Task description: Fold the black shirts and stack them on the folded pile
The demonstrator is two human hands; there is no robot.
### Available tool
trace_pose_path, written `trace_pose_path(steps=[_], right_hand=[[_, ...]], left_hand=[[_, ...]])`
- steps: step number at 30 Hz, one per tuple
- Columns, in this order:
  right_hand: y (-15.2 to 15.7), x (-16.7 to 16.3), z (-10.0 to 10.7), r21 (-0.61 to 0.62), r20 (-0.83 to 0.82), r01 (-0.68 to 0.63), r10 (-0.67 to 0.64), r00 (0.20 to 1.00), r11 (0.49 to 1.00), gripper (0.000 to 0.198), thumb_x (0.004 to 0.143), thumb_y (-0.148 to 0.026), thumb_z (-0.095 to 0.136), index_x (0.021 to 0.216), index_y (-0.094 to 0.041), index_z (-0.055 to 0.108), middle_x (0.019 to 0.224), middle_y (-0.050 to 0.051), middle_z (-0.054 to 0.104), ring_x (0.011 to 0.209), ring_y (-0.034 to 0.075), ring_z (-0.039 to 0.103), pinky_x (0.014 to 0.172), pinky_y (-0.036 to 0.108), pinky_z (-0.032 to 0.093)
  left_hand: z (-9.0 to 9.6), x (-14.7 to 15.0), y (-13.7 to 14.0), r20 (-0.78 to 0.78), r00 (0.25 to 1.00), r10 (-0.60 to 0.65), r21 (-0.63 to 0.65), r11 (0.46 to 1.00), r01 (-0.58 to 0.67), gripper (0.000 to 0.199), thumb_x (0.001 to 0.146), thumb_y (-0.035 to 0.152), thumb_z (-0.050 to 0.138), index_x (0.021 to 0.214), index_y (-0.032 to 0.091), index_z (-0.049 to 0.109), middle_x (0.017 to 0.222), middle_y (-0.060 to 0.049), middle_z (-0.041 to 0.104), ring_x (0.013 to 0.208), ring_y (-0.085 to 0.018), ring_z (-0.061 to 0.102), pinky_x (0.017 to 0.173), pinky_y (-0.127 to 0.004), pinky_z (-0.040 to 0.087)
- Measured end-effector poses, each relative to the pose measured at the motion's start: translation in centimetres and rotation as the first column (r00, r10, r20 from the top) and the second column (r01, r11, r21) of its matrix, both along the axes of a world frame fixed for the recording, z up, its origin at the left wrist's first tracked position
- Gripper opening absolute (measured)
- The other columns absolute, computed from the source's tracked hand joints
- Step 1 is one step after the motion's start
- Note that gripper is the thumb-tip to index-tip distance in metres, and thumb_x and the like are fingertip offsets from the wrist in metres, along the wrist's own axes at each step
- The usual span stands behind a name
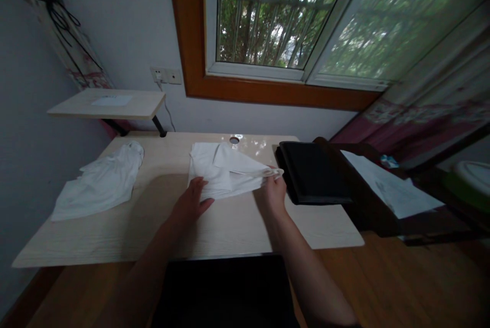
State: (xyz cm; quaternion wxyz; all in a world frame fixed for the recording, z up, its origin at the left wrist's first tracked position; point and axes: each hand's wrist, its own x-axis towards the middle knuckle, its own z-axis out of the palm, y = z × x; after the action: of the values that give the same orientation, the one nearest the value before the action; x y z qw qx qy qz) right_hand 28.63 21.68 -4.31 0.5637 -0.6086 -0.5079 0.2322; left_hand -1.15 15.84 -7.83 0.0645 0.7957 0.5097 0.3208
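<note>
A white cloth garment (pixel 225 170), partly folded, lies in the middle of the pale wooden desk (pixel 237 231). My left hand (pixel 193 200) rests on its lower left corner, thumb spread away from the fingers. At the garment's right end, my right hand (pixel 274 187) grips the gathered edge, which is slightly raised; some of its fingers are hidden behind the fabric. Farther left on the desk lies a second white garment (pixel 101 182), loosely crumpled, with neither hand touching it.
A black folder-like case (pixel 314 172) lies at the desk's right side, close to my right hand. A small raised shelf (pixel 76 103) with a paper stands back left. Papers (pixel 390 185) lie on a dark surface at right. The window (pixel 283 17) is behind the desk.
</note>
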Motion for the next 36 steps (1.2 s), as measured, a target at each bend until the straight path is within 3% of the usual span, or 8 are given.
trace_pose_path(steps=[6,12,18,21,25,26,31,36], right_hand=[[-3.2,3.0,-2.6,0.003,0.196,0.046,-0.045,0.98,0.999,0.037,0.084,-0.028,0.05,0.116,-0.015,0.065,0.112,0.012,0.068,0.102,0.026,0.062,0.093,0.042,0.048],[-3.6,1.0,-0.5,0.063,0.685,-0.087,0.021,0.729,0.994,0.051,0.081,-0.015,0.058,0.132,-0.021,0.059,0.13,0.015,0.056,0.121,0.034,0.047,0.105,0.057,0.039],[-4.3,-2.7,1.8,-0.023,0.8,-0.28,0.186,0.571,0.96,0.047,0.079,-0.008,0.061,0.123,-0.026,0.065,0.134,0.012,0.058,0.131,0.037,0.04,0.114,0.064,0.027],[-5.3,-5.1,2.9,-0.079,0.787,-0.4,0.304,0.537,0.913,0.048,0.08,-0.011,0.061,0.125,-0.025,0.065,0.134,0.011,0.06,0.129,0.034,0.045,0.113,0.058,0.036],[-6.7,-9.3,2.0,-0.181,0.731,-0.638,0.537,0.422,0.748,0.048,0.084,-0.011,0.054,0.131,-0.019,0.062,0.131,0.01,0.064,0.121,0.025,0.056,0.105,0.04,0.05],[-7.0,-10.3,1.3,-0.185,0.727,-0.649,0.547,0.414,0.738,0.05,0.084,-0.011,0.053,0.133,-0.017,0.061,0.135,0.012,0.062,0.124,0.025,0.055,0.106,0.038,0.05],[-7.2,-13.3,-2.6,-0.181,0.763,-0.537,0.462,0.451,0.824,0.062,0.086,-0.011,0.054,0.147,-0.005,0.046,0.152,0.024,0.044,0.141,0.033,0.041,0.115,0.048,0.041],[-4.4,-10.7,-2.6,-0.165,0.775,-0.325,0.326,0.541,0.931,0.052,0.096,-0.033,0.055,0.143,-0.01,0.05,0.144,0.027,0.051,0.139,0.039,0.042,0.113,0.06,0.036]], left_hand=[[0.0,0.0,0.0,-0.178,0.984,0.009,-0.011,1.0,-0.012,0.043,0.096,0.032,0.054,0.138,0.022,0.05,0.149,-0.014,0.045,0.139,-0.03,0.045,0.114,-0.051,0.043],[0.7,-1.1,0.3,-0.242,0.97,0.025,-0.004,1.0,-0.027,0.034,0.088,0.017,0.054,0.12,0.022,0.063,0.127,-0.012,0.063,0.124,-0.03,0.055,0.109,-0.05,0.046],[1.2,-4.5,-1.4,-0.279,0.956,0.095,0.023,0.995,-0.092,0.027,0.085,0.02,0.055,0.109,0.022,0.067,0.114,-0.011,0.066,0.112,-0.031,0.057,0.103,-0.051,0.048],[0.8,-5.7,-3.0,-0.287,0.942,0.172,0.039,0.985,-0.168,0.025,0.085,0.021,0.056,0.108,0.023,0.067,0.114,-0.01,0.066,0.11,-0.032,0.056,0.099,-0.051,0.048],[0.4,-6.1,-4.7,-0.284,0.93,0.235,0.065,0.972,-0.225,0.024,0.087,0.022,0.056,0.109,0.022,0.066,0.115,-0.01,0.066,0.108,-0.032,0.056,0.098,-0.05,0.047],[0.4,-6.1,-4.8,-0.281,0.93,0.238,0.069,0.971,-0.228,0.024,0.087,0.022,0.056,0.109,0.022,0.065,0.115,-0.01,0.065,0.108,-0.031,0.056,0.098,-0.049,0.047],[0.6,-5.9,-5.0,-0.267,0.93,0.252,0.056,0.968,-0.246,0.024,0.088,0.022,0.055,0.11,0.024,0.064,0.115,-0.01,0.065,0.11,-0.031,0.056,0.099,-0.048,0.046],[0.6,-5.9,-5.0,-0.253,0.932,0.258,0.047,0.966,-0.255,0.025,0.087,0.022,0.057,0.111,0.023,0.064,0.116,-0.01,0.064,0.109,-0.031,0.054,0.1,-0.048,0.045]])
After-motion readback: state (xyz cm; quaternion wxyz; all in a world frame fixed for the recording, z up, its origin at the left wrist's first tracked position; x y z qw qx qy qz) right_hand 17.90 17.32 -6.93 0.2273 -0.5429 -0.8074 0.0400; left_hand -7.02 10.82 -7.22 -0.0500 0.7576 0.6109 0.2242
